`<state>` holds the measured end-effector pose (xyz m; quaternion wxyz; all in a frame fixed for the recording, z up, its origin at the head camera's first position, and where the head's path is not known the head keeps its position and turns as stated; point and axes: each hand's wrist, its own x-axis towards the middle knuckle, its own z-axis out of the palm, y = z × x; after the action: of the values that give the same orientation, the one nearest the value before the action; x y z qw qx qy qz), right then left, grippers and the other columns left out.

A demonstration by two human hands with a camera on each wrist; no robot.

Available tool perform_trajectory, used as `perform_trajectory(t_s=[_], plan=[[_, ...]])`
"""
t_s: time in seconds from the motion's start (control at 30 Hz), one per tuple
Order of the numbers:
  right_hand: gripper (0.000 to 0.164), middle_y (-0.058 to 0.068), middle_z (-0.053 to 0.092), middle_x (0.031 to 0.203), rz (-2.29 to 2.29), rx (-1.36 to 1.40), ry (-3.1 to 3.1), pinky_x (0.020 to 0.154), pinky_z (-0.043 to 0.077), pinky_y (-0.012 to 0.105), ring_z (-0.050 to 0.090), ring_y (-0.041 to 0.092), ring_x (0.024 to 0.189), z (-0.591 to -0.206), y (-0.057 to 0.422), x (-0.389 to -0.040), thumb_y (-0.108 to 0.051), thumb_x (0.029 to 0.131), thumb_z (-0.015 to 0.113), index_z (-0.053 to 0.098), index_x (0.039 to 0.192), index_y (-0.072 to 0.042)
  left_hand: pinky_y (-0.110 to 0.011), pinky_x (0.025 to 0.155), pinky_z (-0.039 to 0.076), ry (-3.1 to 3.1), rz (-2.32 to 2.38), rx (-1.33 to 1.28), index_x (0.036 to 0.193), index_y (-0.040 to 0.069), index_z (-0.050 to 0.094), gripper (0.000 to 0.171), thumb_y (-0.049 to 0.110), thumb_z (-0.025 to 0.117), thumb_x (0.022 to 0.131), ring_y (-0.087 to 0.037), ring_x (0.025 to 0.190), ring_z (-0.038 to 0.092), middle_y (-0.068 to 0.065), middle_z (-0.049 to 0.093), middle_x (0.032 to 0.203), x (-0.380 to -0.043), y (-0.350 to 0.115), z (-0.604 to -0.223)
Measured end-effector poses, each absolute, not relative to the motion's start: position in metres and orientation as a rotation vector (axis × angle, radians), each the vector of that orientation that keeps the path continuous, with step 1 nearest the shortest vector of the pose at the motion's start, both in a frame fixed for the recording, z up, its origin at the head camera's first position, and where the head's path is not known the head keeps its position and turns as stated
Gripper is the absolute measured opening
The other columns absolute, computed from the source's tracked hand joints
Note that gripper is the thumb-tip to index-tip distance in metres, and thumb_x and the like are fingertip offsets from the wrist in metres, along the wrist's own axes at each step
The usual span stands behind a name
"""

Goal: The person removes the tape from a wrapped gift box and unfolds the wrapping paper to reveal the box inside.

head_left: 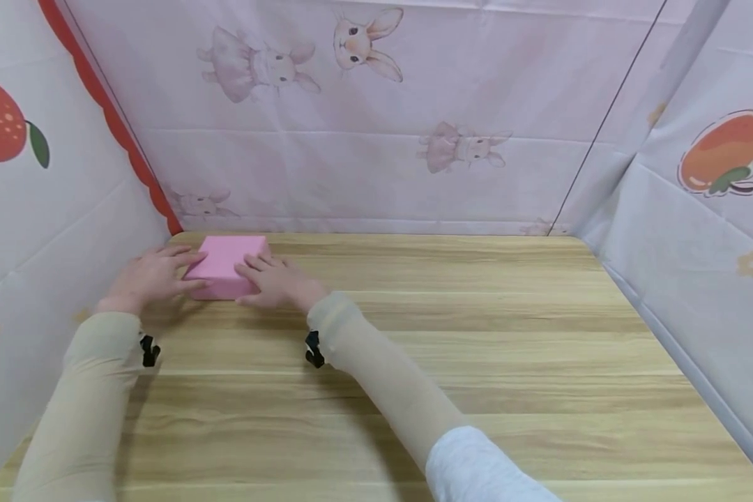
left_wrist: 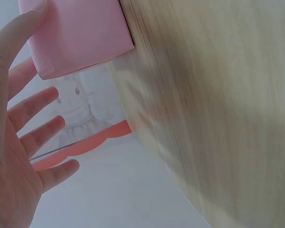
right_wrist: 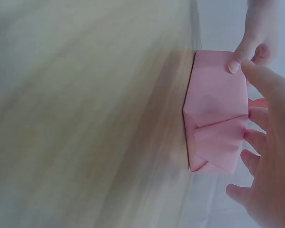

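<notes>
A pink paper-wrapped box (head_left: pixel 229 268) lies flat at the far left of the wooden table. At its left end is my left hand (head_left: pixel 147 277), its thumb on the near face and the other fingers spread at the left side. In the left wrist view, the left thumb (left_wrist: pixel 26 26) rests against the pink side. From the right, my right hand (head_left: pixel 279 284) touches the box, fingers spread at the top and right edge. Folded paper flaps show on the box's end (right_wrist: pixel 221 142) in the right wrist view. Its underside is hidden.
Wood-grain table surface (head_left: pixel 477 335) extends to the right and front. A pink cloth wall with rabbits (head_left: pixel 376 167) stands behind the box. White fruit-printed cloths, one on the left (head_left: pixel 81 230) and one on the right (head_left: pixel 684 237), flank the table.
</notes>
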<state>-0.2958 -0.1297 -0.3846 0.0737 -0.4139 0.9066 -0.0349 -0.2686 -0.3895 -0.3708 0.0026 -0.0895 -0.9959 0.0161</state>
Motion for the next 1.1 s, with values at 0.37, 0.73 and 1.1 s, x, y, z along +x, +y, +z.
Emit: perform_trajectory(t_s=[0.37,0.73,1.1], plan=[[0.072,-0.009,-0.001,0.166,-0.227,-1.254,2.710,0.123,0.010,0.051,0.000,0.018,0.154,-0.395,-0.112,-0.294,-0.060,0.097,0.040,0.008,0.157,-0.034,-0.075,0.099,0.032,-3.075,0.032,-0.354,0.144,0.013,0.048,0.081,0.068,0.056,0.085,-0.049,0.137,0.031,-0.024,0.040,0.150,-0.264,-0.372,-0.369],[0.072,-0.006,0.004,0.166,-0.248,-1.286,2.684,0.122,0.013,0.054,0.001,0.021,0.154,-0.390,-0.077,-0.295,-0.057,0.097,0.046,0.015,0.157,-0.031,-0.070,0.107,0.030,-3.053,0.038,-0.425,0.144,0.014,0.048,0.080,0.069,0.054,0.086,-0.049,0.136,0.033,-0.019,0.045,0.149,-0.262,-0.347,-0.369],[0.073,-0.002,0.006,0.166,-0.242,-1.298,2.654,0.122,0.013,0.056,0.003,0.025,0.154,-0.388,-0.030,-0.294,-0.054,0.097,0.048,0.016,0.157,-0.027,-0.071,0.106,0.030,-3.080,0.036,-0.503,0.145,0.017,0.048,0.077,0.065,0.059,0.085,-0.045,0.140,0.031,-0.015,0.042,0.152,-0.256,-0.304,-0.366]])
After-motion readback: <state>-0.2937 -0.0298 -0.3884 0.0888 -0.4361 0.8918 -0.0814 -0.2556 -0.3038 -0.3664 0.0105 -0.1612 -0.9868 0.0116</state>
